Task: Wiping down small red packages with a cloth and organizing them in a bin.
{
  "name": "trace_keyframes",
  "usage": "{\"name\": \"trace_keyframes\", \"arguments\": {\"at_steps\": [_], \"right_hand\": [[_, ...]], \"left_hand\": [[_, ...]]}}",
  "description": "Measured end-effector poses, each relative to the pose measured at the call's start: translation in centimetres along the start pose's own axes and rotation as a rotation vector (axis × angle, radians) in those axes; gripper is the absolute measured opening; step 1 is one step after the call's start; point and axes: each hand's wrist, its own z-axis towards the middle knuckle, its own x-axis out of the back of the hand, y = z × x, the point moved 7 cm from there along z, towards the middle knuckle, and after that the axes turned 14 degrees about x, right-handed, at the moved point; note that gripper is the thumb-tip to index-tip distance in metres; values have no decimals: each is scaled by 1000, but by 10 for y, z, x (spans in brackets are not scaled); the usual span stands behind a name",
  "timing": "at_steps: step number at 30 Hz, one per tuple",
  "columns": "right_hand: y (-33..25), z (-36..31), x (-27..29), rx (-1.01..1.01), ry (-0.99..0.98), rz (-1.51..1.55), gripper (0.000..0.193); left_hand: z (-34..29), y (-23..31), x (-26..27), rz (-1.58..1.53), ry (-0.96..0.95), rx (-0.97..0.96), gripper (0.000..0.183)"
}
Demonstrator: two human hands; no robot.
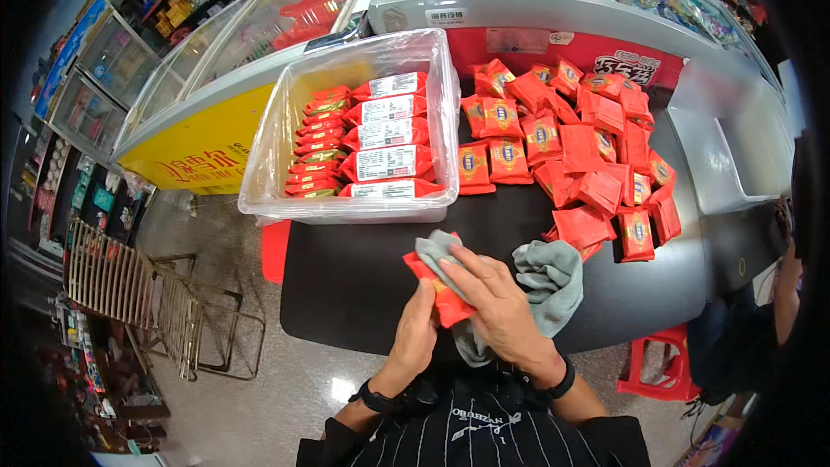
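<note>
Low over the front of the black table, my left hand grips a red packet by its left side. My right hand presses a grey cloth against the packet's upper face; part of the cloth hangs below that hand. A second crumpled grey cloth, or more of the same one, lies just right of my right hand; I cannot tell if they join. Beyond it spreads a loose heap of red packets. At the back left stands a clear plastic bin with similar packets in rows.
An empty-looking white tub stands at the table's right end. Chest freezers line the back. A metal folding chair is on the floor at left, a red stool under the right side. Another person's arm shows at far right.
</note>
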Motion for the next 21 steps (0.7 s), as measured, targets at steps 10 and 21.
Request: {"name": "trace_keyframes", "arguments": {"at_steps": [10,21], "right_hand": [[13,-12,16,-205,132,343,43],[13,-21,-2,-201,110,159,35]], "left_hand": [[-38,99,-14,1155,157,-613,75],[-24,82,-16,1386,-24,-621,46]]}}
